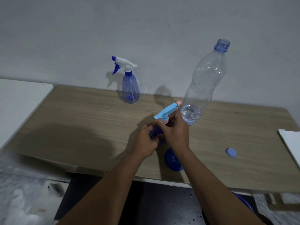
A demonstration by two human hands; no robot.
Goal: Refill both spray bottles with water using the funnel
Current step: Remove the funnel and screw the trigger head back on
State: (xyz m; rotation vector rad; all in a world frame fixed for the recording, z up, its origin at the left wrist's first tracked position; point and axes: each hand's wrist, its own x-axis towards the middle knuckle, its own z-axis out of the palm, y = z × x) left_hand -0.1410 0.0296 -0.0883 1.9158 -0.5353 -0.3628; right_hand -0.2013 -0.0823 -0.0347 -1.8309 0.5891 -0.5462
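Blue spray head in hand, refilling still ahead

Blue and pink, the trigger head (167,113) of the near spray bottle (156,133) sits between both hands above the middle of the wooden table (81,120). The left hand (145,142) is wrapped around the dark blue body; the right hand (176,132) pinches the pink collar under the head, which looks like twisting it, though whether on or off cannot be told. Just behind the hands toward the table's near edge lies the blue funnel (172,161), partly hidden by the right forearm. The clear water bottle (203,85) stands open just right of the hands with only a little water in its base; its cap (231,152) lies apart on the table. The second spray bottle (129,85) stands by the wall, head fitted, its level unclear. Judging by this, at least one fill remains.
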